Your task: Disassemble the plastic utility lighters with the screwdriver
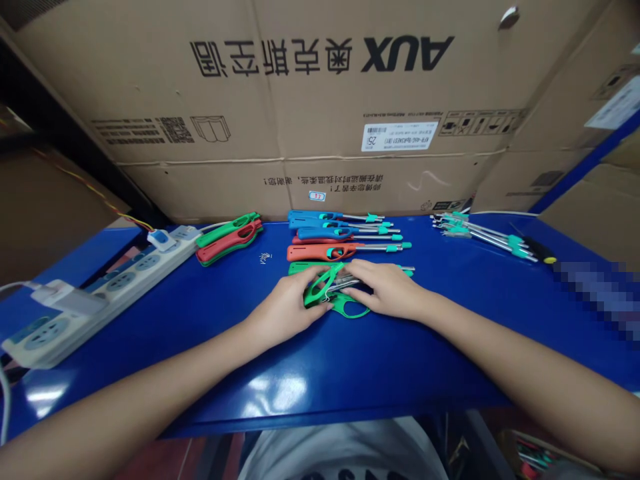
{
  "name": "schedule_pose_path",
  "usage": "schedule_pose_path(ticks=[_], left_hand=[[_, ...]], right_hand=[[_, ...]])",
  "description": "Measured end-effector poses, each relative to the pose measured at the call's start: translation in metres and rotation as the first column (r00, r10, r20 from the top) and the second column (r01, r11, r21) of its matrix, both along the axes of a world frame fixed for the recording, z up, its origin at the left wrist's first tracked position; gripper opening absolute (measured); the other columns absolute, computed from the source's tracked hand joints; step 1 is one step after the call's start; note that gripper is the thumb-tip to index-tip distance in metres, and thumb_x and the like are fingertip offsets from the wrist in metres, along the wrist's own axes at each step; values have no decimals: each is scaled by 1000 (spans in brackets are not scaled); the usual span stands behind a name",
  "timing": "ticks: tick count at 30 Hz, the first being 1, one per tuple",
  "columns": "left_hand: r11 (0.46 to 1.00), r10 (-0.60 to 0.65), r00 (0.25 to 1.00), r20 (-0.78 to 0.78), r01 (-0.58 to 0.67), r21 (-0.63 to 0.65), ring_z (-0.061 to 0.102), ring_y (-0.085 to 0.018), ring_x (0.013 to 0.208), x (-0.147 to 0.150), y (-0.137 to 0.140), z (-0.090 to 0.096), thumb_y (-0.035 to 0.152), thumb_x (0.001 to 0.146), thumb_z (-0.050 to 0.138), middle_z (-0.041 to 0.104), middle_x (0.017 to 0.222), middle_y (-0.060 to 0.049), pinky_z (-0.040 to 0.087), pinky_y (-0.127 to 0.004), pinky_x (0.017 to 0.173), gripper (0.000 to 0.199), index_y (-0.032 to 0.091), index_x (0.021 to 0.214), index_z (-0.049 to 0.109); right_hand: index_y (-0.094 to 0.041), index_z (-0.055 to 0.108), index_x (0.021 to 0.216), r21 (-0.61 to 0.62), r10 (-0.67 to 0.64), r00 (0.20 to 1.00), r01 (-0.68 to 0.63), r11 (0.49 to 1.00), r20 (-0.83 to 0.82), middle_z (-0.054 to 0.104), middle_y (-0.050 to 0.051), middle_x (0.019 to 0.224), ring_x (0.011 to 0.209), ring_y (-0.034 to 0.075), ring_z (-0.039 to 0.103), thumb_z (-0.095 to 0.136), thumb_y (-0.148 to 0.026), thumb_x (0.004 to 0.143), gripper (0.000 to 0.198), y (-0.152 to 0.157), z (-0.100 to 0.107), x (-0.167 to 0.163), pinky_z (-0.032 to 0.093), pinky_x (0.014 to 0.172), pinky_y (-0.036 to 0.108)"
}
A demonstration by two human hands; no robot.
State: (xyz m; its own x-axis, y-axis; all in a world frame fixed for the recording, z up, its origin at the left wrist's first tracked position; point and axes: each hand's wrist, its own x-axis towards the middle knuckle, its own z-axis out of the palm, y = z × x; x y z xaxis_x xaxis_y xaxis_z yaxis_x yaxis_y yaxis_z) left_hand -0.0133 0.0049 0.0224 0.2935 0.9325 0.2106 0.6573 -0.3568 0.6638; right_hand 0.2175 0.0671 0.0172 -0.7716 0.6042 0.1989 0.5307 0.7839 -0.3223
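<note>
My left hand (290, 303) is closed on a green lighter handle shell (323, 285), held tilted just above the table. Thin metal lighter tubes (343, 283) run from it to my right hand (387, 287), whose thumb and fingers close around them; the fingertips partly hide them. Below, a second green handle shell (353, 308) with a loop-shaped opening lies between the hands. Just behind my hands is a row of long-necked lighters: a green one (300, 268) partly covered, an orange one (307, 252), and several blue ones (307, 233) with turquoise pieces on their metal necks.
Left are stacked green and red handle shells (227, 241) and tiny loose pins (265, 257). A white power strip (127, 283) with plugs lines the left edge. Metal tubes (483, 233) and a yellow-black tool (543, 253) lie right. A cardboard wall (320, 133) stands behind.
</note>
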Motion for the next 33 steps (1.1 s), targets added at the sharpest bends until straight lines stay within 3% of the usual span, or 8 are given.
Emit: schedule_pose_path(ticks=[5,9,12,14,18,25,29,33], left_hand=[[999,-14,994,-109,9,-45,71,-27,95,-7,0,8,29,82,76,74,112,-9,56,-40,89,44,18,123,64],[997,-22,995,-99,29,77,64,-29,110,-13,-3,14,36,87,71,65,119,-11,52,-45,100,40,18,122,65],[989,-77,995,-57,84,125,57,-28,122,-12,-7,15,28,90,64,57,126,-11,47,-45,109,46,21,135,59],[984,-136,989,-57,142,106,54,-28,127,-12,-9,13,21,89,61,53,131,-11,46,-44,112,57,23,145,51],[959,-257,960,-113,267,92,55,-25,128,-13,-9,6,20,95,56,49,139,-12,47,-41,111,59,25,152,43],[926,-328,916,-232,361,114,64,-24,114,-18,-3,0,34,103,55,61,126,-11,54,-39,100,46,24,148,50],[917,-346,904,-251,382,116,64,-25,112,-18,0,-2,35,100,61,65,120,-11,54,-39,98,39,22,136,61],[933,-316,921,-226,345,103,62,-26,115,-17,2,-4,34,97,66,65,120,-10,52,-42,101,35,24,130,65]], right_hand=[[-22,63,107,-26,-35,995,33,999,-93,72,7,109,97,23,68,53,-28,98,15,10,4,4,49,79,33],[-21,63,100,38,-234,926,256,966,-296,71,7,96,82,21,63,54,-34,96,17,50,19,47,44,72,31],[-20,60,92,96,-574,780,610,787,-250,66,8,86,73,21,55,57,-33,91,13,85,24,103,38,68,31],[-21,59,88,128,-699,698,716,687,-154,63,9,85,71,22,50,61,-32,88,12,102,23,141,33,66,32],[-19,59,87,155,-750,642,767,623,-160,58,12,85,77,23,48,58,-25,89,6,115,11,187,35,73,35],[-15,68,114,209,-779,610,789,578,-147,55,20,113,107,34,48,51,-21,92,29,120,-10,190,37,91,46],[-17,70,119,224,-803,591,795,564,-76,51,24,128,114,35,47,57,-30,94,32,114,0,187,34,90,44],[-14,62,128,209,-861,508,840,501,21,53,27,127,98,30,54,61,-45,92,48,107,16,184,33,76,39]])
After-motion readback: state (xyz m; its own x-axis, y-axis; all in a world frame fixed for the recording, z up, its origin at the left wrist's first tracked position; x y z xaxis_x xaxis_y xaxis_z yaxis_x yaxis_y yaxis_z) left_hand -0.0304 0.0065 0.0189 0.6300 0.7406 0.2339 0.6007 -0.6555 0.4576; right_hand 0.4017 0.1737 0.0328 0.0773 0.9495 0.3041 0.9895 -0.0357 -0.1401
